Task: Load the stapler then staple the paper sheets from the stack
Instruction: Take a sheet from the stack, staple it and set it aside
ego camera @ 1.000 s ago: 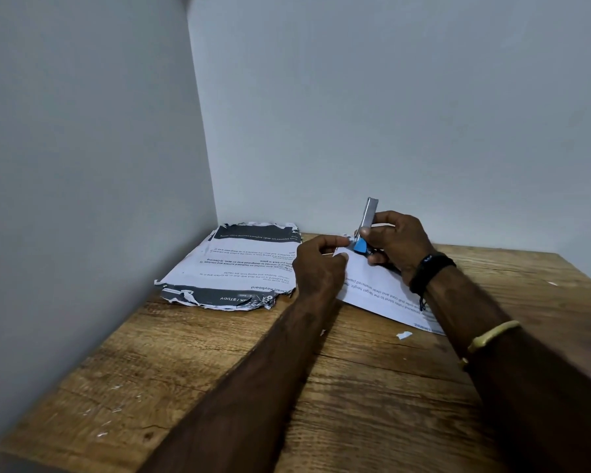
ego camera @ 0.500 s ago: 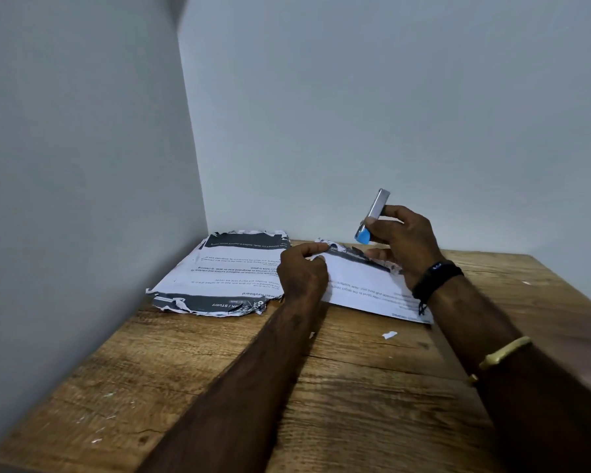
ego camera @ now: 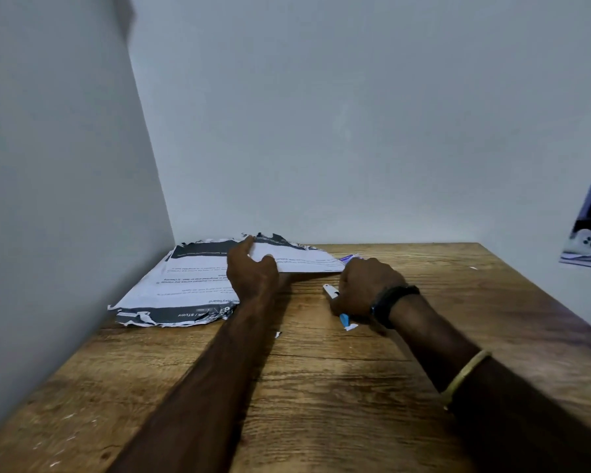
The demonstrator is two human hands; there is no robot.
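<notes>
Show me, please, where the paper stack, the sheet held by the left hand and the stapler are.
paper stack (ego camera: 188, 285): head view, white area of the top page.
held sheet (ego camera: 301, 260): head view, white face right of the left hand (ego camera: 251, 273).
stapler (ego camera: 344, 318): head view, blue end showing below the right hand (ego camera: 365, 288).

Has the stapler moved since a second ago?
Yes. The stapler has come down from above the sheets to the wooden table, nearer the camera, under the right hand.

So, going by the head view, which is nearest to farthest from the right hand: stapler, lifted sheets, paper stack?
1. stapler, gripped by the right hand itself.
2. lifted sheets, just left, held by the left hand.
3. paper stack, at the far left.
</notes>
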